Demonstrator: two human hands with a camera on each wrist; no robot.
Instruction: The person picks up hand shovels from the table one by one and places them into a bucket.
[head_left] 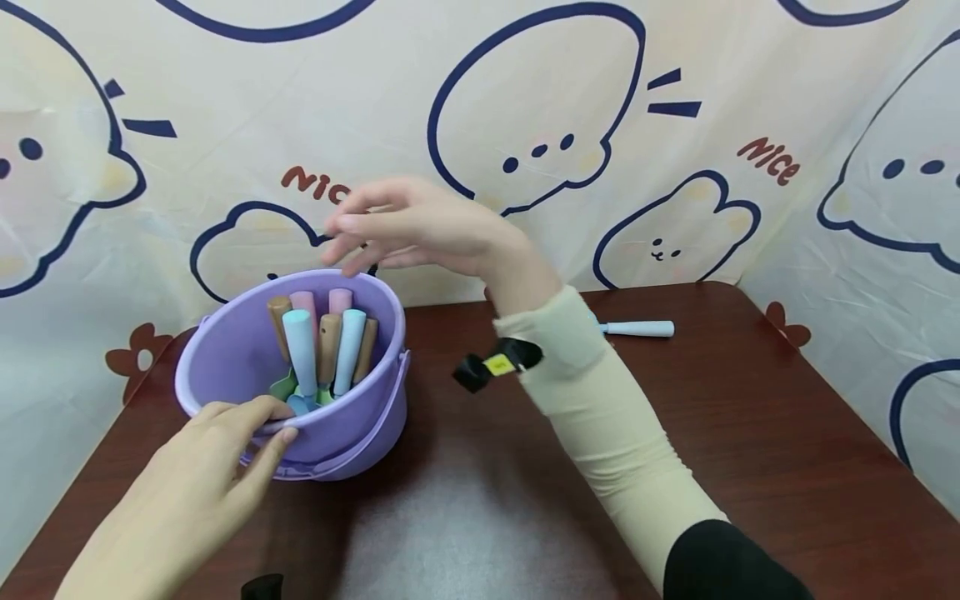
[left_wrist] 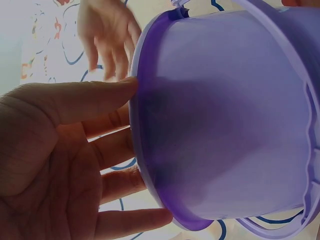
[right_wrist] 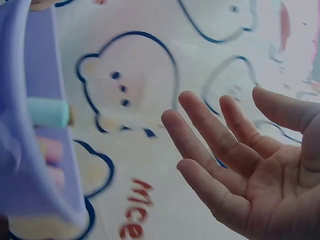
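Observation:
A purple bucket (head_left: 352, 437) stands on the left of the table, holding several tools with light blue (head_left: 348, 350), pink and brown handles; their lower ends are mostly hidden. My left hand (head_left: 202, 475) pinches the bucket's near rim, thumb outside and fingers over the inside, as the left wrist view also shows. Above the far right of the rim, my right hand (head_left: 420, 225) hangs in the air with its fingers loosely spread. Its palm (right_wrist: 275, 190) holds nothing in the right wrist view, and the bucket is apart from the fingertips.
A light blue handle (head_left: 637, 329) lies on the brown table (head_left: 750, 433) to the right, its other end hidden behind my right forearm. A patterned cloth (head_left: 555, 92) hangs behind the table and along its sides. The bucket's purple carrying handle (head_left: 390, 408) hangs down its side.

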